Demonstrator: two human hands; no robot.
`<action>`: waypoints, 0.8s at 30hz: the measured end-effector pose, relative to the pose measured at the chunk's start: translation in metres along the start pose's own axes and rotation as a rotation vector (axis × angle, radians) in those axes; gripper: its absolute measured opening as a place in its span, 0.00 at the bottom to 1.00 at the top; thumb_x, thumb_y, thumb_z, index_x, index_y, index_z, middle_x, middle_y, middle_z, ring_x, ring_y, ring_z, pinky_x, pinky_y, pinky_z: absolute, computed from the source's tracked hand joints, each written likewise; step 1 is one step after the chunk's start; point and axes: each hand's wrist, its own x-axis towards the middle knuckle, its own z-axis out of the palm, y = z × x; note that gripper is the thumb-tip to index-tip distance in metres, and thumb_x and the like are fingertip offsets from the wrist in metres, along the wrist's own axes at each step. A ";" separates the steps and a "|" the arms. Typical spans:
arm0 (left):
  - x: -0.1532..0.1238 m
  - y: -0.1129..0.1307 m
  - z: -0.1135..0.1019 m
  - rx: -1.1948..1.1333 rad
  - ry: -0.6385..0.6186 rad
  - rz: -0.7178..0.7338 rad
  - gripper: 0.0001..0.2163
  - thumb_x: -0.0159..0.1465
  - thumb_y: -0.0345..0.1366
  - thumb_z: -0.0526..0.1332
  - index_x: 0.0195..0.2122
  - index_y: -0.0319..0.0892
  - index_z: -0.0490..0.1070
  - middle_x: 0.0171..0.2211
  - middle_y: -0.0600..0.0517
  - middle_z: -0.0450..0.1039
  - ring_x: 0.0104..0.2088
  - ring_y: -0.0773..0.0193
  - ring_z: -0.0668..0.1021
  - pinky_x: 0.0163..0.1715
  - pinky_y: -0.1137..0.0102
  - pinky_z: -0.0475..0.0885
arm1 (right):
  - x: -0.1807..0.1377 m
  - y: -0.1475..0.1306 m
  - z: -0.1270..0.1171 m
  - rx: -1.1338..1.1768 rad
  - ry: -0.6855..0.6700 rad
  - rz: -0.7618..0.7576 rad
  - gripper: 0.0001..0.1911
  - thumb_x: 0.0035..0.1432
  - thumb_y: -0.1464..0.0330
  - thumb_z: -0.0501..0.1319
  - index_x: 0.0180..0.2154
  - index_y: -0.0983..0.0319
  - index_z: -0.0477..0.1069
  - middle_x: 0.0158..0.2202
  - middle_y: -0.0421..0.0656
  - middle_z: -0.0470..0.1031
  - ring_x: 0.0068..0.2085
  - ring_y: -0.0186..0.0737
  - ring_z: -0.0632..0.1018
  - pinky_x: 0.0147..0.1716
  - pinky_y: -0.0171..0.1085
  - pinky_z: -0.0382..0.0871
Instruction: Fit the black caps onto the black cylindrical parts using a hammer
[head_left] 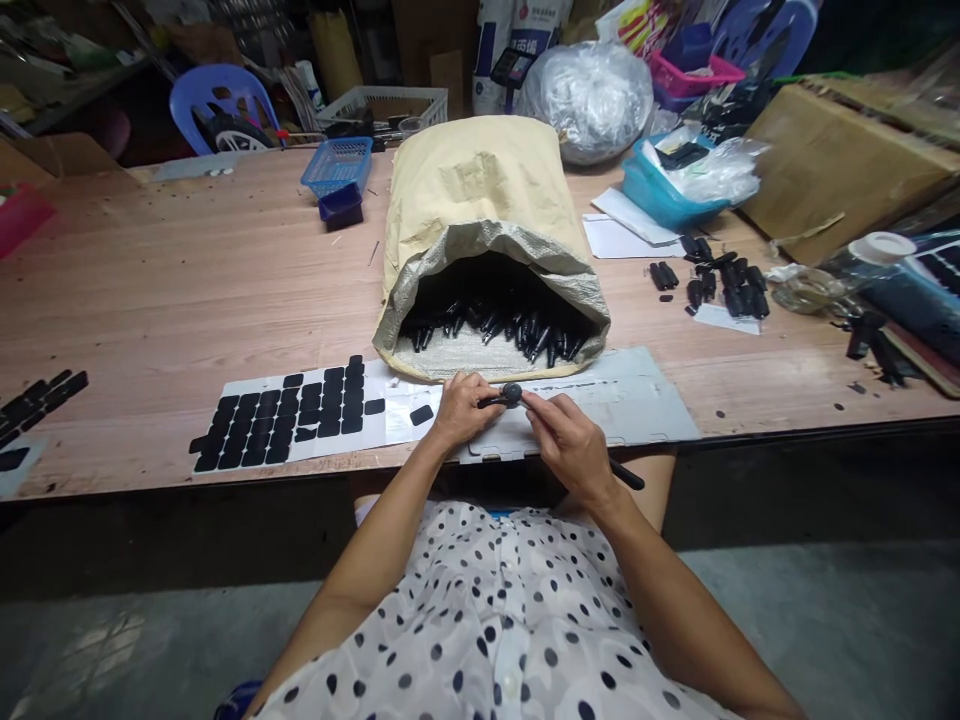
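My left hand [463,410] is closed on a small black part with a rounded end [511,393], held just in front of the open sack. My right hand [571,445] is closed too, its fingertips at that rounded end. From beneath the right palm sticks out a black-handled tool [627,474]; its other end is hidden. Many slim black pieces [534,332] lie inside the mouth of a yellowish woven sack [480,175]. Left of my hands is a white sheet [373,430] bearing rows of black rounded-rectangle pads [259,425], one loose pad [421,415] beside them.
Grey cardboard [652,405] lies under my hands at the table's front edge. Black parts [739,285] are heaped at right, near a turquoise basket [652,190], a cardboard box [840,170] and a clear jar [840,275]. A blue basket [337,165] stands behind, left of the sack.
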 end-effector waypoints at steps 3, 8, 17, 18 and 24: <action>-0.001 0.000 -0.001 -0.006 0.009 0.000 0.07 0.63 0.37 0.68 0.40 0.52 0.84 0.36 0.52 0.75 0.43 0.56 0.72 0.49 0.59 0.66 | 0.000 0.001 0.002 -0.016 -0.033 -0.004 0.18 0.70 0.64 0.54 0.53 0.53 0.79 0.34 0.42 0.76 0.33 0.36 0.77 0.29 0.32 0.68; -0.001 0.000 -0.002 -0.013 0.001 0.003 0.09 0.62 0.37 0.68 0.43 0.52 0.84 0.36 0.52 0.75 0.44 0.55 0.72 0.50 0.58 0.67 | -0.001 0.003 -0.004 0.026 0.050 0.050 0.18 0.70 0.63 0.53 0.53 0.54 0.79 0.37 0.44 0.78 0.36 0.37 0.79 0.34 0.34 0.72; -0.002 0.001 -0.002 -0.014 0.015 -0.003 0.08 0.62 0.38 0.68 0.42 0.51 0.83 0.37 0.52 0.76 0.45 0.54 0.73 0.51 0.57 0.67 | 0.002 0.011 -0.014 0.068 0.100 0.138 0.17 0.68 0.63 0.53 0.50 0.55 0.79 0.38 0.45 0.79 0.39 0.42 0.79 0.41 0.39 0.73; -0.002 0.002 -0.001 -0.005 0.020 -0.008 0.08 0.62 0.37 0.68 0.42 0.50 0.83 0.37 0.51 0.76 0.45 0.54 0.73 0.51 0.57 0.67 | 0.005 0.015 -0.018 0.042 0.139 0.160 0.17 0.68 0.62 0.53 0.50 0.56 0.79 0.38 0.46 0.79 0.39 0.43 0.78 0.43 0.40 0.73; -0.004 0.004 0.000 0.049 0.042 0.010 0.08 0.61 0.39 0.68 0.42 0.49 0.82 0.37 0.51 0.76 0.44 0.53 0.72 0.48 0.58 0.67 | 0.018 0.063 -0.037 -0.204 0.329 0.457 0.17 0.65 0.64 0.54 0.48 0.60 0.78 0.39 0.50 0.75 0.41 0.48 0.73 0.44 0.44 0.67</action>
